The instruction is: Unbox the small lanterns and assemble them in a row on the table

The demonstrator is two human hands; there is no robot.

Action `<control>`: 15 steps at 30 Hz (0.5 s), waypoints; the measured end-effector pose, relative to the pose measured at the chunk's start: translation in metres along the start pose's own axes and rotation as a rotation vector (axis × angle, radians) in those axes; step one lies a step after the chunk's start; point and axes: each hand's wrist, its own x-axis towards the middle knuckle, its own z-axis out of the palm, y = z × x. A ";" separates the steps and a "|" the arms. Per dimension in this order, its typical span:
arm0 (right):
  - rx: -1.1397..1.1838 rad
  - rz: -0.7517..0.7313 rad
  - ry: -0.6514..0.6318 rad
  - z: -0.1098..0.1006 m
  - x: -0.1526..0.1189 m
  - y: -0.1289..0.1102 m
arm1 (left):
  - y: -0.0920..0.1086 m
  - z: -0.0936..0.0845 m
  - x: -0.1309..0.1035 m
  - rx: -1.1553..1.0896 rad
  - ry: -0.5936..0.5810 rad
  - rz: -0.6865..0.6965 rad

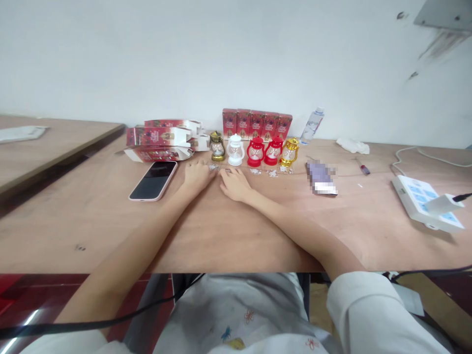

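My left hand (197,174) rests on the wooden table with its fingers curled in, close to a small flat pale piece (213,167). Whatever may be under those fingers is hidden. Beside it, my right hand (236,184) lies palm down, fingers a little apart, near the front of a white mini lantern (235,150). In the same row stand a bronze lantern (217,146), two red lanterns (255,152) (273,151) and a gold lantern (289,152). More small pale cut-out pieces (273,173) lie before the red and gold ones.
Several closed red boxes (250,124) stand behind the lanterns; opened boxes (158,136) are piled left. A phone (154,181) lies by my left forearm. Rightward are a bottle (312,125), a blurred purple item (320,177), tissue (353,146), a screwdriver (363,167) and a power strip (413,199).
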 end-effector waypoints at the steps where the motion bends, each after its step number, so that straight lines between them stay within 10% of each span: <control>1: -0.007 0.017 0.002 -0.001 0.000 -0.001 | 0.001 0.000 0.000 0.002 0.002 0.002; 15: 0.045 0.013 -0.017 0.003 0.004 0.003 | 0.000 0.013 0.001 -0.013 0.084 0.002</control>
